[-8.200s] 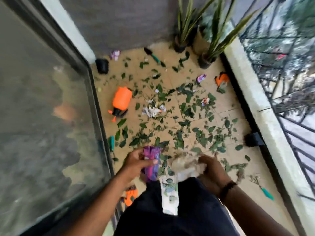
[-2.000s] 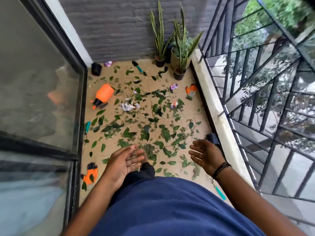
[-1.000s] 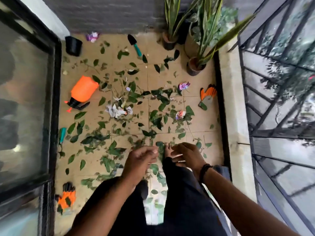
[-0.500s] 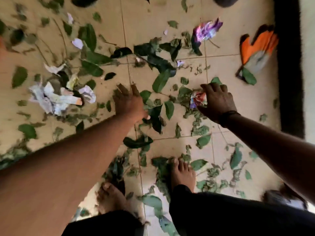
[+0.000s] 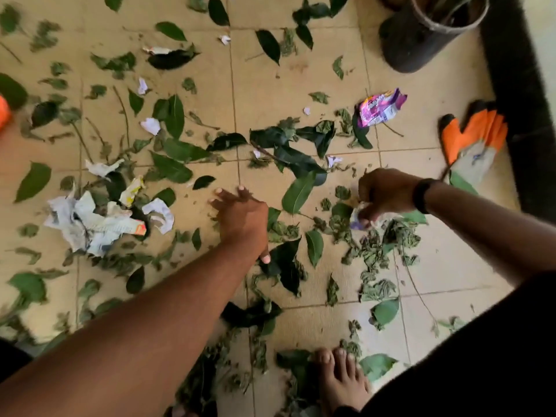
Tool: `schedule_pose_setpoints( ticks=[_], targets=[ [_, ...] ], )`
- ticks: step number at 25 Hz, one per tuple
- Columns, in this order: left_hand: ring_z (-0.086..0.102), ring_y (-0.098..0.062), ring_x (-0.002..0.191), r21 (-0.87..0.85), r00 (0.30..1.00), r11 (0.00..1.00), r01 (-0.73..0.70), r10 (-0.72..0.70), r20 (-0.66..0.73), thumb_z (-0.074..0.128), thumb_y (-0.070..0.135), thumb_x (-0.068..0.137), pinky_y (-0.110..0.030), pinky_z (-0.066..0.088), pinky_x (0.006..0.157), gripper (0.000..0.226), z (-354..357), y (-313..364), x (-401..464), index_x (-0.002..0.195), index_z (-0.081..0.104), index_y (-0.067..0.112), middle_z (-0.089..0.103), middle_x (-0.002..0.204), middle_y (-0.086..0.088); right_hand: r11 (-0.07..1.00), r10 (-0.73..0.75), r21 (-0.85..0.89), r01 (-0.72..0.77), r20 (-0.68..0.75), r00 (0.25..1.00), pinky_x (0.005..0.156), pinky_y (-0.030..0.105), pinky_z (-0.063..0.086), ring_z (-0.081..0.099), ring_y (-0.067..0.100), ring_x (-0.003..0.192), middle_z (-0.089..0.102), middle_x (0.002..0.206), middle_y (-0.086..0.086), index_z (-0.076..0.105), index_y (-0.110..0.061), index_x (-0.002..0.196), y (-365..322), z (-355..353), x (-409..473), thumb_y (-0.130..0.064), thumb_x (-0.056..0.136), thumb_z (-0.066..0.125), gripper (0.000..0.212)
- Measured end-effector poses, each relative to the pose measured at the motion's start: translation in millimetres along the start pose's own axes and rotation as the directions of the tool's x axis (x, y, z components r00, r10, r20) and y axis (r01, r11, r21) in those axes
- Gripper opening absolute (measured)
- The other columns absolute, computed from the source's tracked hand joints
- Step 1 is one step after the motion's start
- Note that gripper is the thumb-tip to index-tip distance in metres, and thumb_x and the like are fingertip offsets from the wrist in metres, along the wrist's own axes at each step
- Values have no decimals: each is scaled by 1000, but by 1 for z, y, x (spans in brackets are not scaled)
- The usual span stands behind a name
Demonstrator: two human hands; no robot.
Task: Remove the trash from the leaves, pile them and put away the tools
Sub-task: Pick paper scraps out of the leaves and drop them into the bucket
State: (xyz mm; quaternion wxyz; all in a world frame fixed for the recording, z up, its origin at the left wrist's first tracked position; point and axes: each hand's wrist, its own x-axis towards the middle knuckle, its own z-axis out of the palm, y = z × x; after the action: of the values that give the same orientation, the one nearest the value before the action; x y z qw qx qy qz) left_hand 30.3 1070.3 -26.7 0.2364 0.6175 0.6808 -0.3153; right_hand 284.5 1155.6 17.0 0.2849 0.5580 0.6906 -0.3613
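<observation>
Beige matte tiled floor [image 5: 316, 70] with thin grout lines, strewn with flat glossy dark green leaves [image 5: 177, 152] and shrivelled dull green ones, too many to count, plus thin bare twigs. Right hand [image 5: 385, 192] with a black wristband, fingers curled, pinching a small crumpled wrapper scrap [image 5: 358, 219] with purple and white showing, just above a clump of dried leaves. Left hand [image 5: 240, 218] palm down over the floor, fingers spread and straight, holding nothing. One shiny crinkled pink-purple foil wrapper [image 5: 380, 108] lies beyond the right hand, resting partly on leaves. One crumpled white paper wad with orange print [image 5: 90, 221] lies left of the left hand, with several small torn white paper bits scattered near it. One orange rubber-coated knit glove with grey cuff [image 5: 472, 139] lies flat by the dark wall edge at right. One round dark plastic plant pot [image 5: 421, 40] at top right. One bare foot [image 5: 340, 377] at bottom.
</observation>
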Motion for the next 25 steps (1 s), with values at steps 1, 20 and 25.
schedule_pose_setpoints(
  ticks=[1, 20, 25],
  targets=[
    [24, -59, 143, -55, 1000, 999, 0, 0, -3, 96, 49, 54, -51, 49, 104, 152, -3, -4, -8, 154, -6, -2, 2, 156, -44, 999, -19, 45, 20, -25, 1000, 74, 31, 48, 60, 22, 92, 65, 93, -2, 66, -23, 87, -3, -8, -1, -25, 74, 88, 26],
    [11, -66, 141, -152, 999, 988, 33, -35, -12, 99, 34, 55, -55, 51, 101, 150, 12, 1, 8, 153, -8, -5, -8, 147, -53, 985, -39, 140, 102, -397, 917, 62, 28, 48, 63, 18, 72, 68, 76, 1, 64, -24, 79, -19, -43, 55, -20, 94, 61, 15],
    [8, -63, 144, -152, 999, 987, 42, -40, 15, 99, 44, 47, -50, 51, 100, 162, 7, -1, 4, 154, -13, -3, -11, 150, -50, 971, 13, 221, 89, -422, 906, 62, 25, 49, 62, 16, 74, 65, 88, -3, 62, -22, 99, -20, -16, 68, -29, 83, 81, 26]
  ],
)
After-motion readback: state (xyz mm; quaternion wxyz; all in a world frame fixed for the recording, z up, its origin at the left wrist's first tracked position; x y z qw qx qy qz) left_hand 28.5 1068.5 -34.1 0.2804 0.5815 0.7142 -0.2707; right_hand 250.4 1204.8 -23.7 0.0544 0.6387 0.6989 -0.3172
